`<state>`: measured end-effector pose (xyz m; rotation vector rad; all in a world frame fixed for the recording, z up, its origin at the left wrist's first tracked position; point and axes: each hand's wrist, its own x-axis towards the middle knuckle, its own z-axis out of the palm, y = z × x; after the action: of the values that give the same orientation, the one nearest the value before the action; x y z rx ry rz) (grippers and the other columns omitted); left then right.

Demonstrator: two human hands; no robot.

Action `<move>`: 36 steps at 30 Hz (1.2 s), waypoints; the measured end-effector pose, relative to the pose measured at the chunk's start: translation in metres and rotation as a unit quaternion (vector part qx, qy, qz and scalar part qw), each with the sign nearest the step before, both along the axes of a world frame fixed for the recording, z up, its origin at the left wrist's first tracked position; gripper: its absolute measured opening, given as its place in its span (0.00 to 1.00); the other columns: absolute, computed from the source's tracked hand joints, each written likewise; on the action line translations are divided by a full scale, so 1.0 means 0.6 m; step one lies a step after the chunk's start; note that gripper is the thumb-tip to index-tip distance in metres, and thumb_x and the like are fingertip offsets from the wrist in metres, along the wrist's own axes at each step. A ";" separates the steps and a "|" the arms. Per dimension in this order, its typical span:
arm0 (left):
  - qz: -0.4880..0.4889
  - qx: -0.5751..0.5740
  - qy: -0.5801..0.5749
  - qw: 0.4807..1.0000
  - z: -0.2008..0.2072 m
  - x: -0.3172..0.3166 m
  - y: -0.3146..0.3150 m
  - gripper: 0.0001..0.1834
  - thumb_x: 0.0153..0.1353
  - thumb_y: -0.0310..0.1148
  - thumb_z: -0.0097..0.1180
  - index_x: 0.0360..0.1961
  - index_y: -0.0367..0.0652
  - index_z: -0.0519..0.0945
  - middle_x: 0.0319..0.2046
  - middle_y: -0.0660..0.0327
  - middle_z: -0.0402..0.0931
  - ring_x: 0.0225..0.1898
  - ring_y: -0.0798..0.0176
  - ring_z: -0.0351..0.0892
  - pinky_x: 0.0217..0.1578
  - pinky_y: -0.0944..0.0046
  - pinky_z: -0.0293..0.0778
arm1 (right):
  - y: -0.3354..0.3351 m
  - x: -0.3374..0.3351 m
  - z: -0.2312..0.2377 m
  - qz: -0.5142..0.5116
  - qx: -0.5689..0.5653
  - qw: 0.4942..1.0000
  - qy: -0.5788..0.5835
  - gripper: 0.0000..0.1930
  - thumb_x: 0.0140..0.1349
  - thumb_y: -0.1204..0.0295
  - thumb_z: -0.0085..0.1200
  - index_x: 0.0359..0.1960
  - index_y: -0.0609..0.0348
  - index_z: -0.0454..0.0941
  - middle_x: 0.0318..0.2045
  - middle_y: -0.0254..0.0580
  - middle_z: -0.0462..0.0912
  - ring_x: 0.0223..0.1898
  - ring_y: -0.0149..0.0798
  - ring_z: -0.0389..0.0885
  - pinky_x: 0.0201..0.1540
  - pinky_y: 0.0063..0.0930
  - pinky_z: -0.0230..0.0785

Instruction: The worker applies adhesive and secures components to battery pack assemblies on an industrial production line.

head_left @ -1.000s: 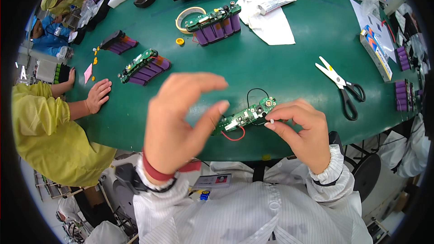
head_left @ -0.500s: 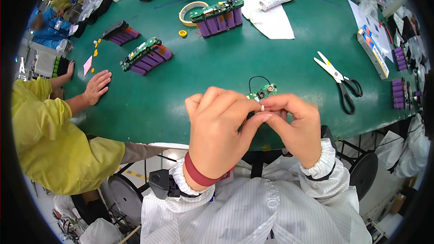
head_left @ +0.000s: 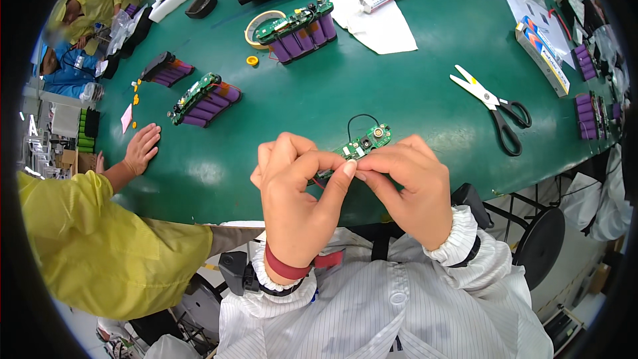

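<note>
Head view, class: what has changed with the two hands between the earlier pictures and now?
The left hand, first raised apart and open, has moved right, bringing its fingertips close to those of the right hand at the circuit board. The right hand has shifted left along the board; the small white piece it pinched no longer shows clearly. The scissors and tape roll stayed put.

Before you: narrow green circuit board. Right of it, on flat green counter: black-handled metal scissors. Farther back: oblong purple battery pack, between round beige tape roll and white sheet.
</note>
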<state>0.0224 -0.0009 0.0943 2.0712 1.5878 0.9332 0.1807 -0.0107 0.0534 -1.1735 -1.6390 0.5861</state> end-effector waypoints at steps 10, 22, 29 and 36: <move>0.053 -0.096 -0.105 0.988 -0.016 -0.006 -0.006 0.07 0.55 0.31 0.63 0.28 0.38 0.80 0.37 0.60 0.67 0.43 0.61 0.62 0.48 0.63 0.58 | -0.003 -0.018 -0.016 -0.065 0.031 0.995 -0.071 0.08 0.53 0.74 0.64 0.34 0.50 0.81 0.40 0.33 0.74 0.42 0.42 0.66 0.44 0.34 0.59; 0.031 0.106 0.058 0.992 -0.010 -0.012 0.000 0.09 0.48 0.32 0.68 0.34 0.50 0.87 0.45 0.58 0.72 0.48 0.55 0.65 0.49 0.57 0.62 | 0.007 -0.010 -0.013 -0.076 0.045 0.988 -0.129 0.06 0.55 0.71 0.62 0.35 0.47 0.81 0.45 0.32 0.73 0.46 0.41 0.65 0.47 0.36 0.52; 0.035 0.086 0.009 0.996 -0.025 -0.001 0.000 0.08 0.46 0.31 0.69 0.31 0.52 0.87 0.43 0.62 0.73 0.48 0.55 0.65 0.47 0.57 0.60 | 0.003 -0.014 -0.021 -0.073 0.013 0.995 -0.063 0.04 0.58 0.72 0.59 0.34 0.51 0.79 0.46 0.34 0.73 0.47 0.41 0.65 0.50 0.36 0.51; 0.048 0.133 -0.002 0.990 -0.045 0.014 -0.006 0.07 0.46 0.31 0.69 0.28 0.47 0.83 0.37 0.62 0.71 0.45 0.54 0.68 0.46 0.56 0.63 | 0.007 -0.015 -0.027 -0.059 0.002 0.998 -0.002 0.03 0.59 0.72 0.57 0.35 0.51 0.78 0.47 0.36 0.72 0.47 0.42 0.64 0.51 0.35 0.51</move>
<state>0.0310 -0.0044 0.0672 2.1789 1.6496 1.2428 0.1720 -0.0066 0.0374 -1.2597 -1.5608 0.5050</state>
